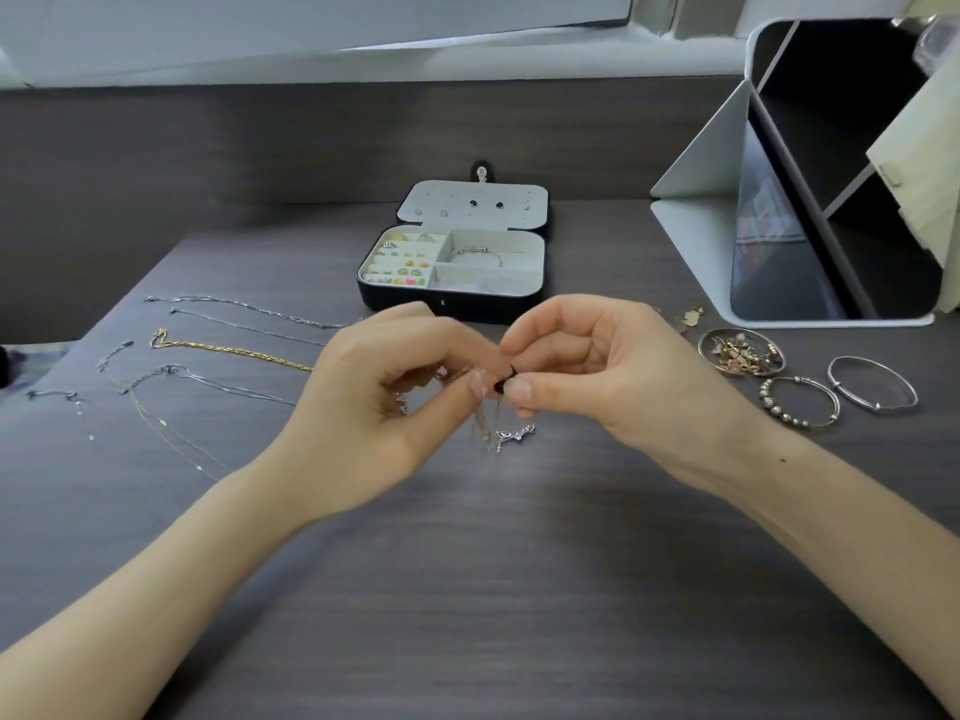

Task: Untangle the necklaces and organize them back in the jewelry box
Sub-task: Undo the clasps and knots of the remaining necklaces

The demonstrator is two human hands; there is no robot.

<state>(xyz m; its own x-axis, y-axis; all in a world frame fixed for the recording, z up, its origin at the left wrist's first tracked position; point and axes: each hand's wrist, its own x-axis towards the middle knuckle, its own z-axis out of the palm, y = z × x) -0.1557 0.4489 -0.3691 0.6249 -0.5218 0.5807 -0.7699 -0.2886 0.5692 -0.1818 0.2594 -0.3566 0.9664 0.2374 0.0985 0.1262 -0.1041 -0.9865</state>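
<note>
Both hands meet above the middle of the dark desk and pinch a thin tangled chain (493,426) that dangles below the fingertips, blurred, with a small silver pendant at its low end. My left hand (384,392) pinches it from the left, and my right hand (597,376) from the right, with a small dark bead between the fingertips. The open jewelry box (530,296) stands just behind the hands, with earrings in its left slots and a bangle at right. A gold chain (228,350) and several silver chains (249,309) lie stretched out on the left.
A small round dish (740,350) of trinkets, a beaded bangle (800,402) and a plain bangle (872,381) lie to the right. A white desk organizer (810,200) stands at back right. A dark wall panel runs behind the box.
</note>
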